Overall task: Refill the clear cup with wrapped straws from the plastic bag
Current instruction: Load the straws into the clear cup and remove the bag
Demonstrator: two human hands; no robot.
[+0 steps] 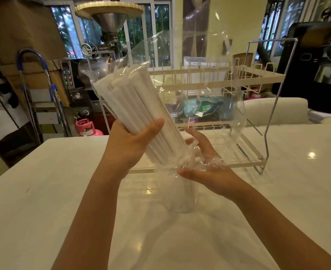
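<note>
Bundle of white paper-wrapped straws (139, 114) — smooth, cylindrical, tilted — sits inside crinkled clear plastic bag (199, 90) above the clear cup (180, 193) on the glossy white table (44, 201). Left hand (131, 141) wraps the bundle; right hand (205, 162), half open, cups the bag's film. White wire dish rack (238, 78) just behind — table's near side bare.

The lower ends of the wrapped straws (141, 106) are hidden behind crumpled film of the plastic bag (205, 94), so whether they reach the clear cup (180, 197) cannot be told. The cup's rim is covered too — by the bag and the right hand (205, 162). Both forearms are cut off by the near edge.
</note>
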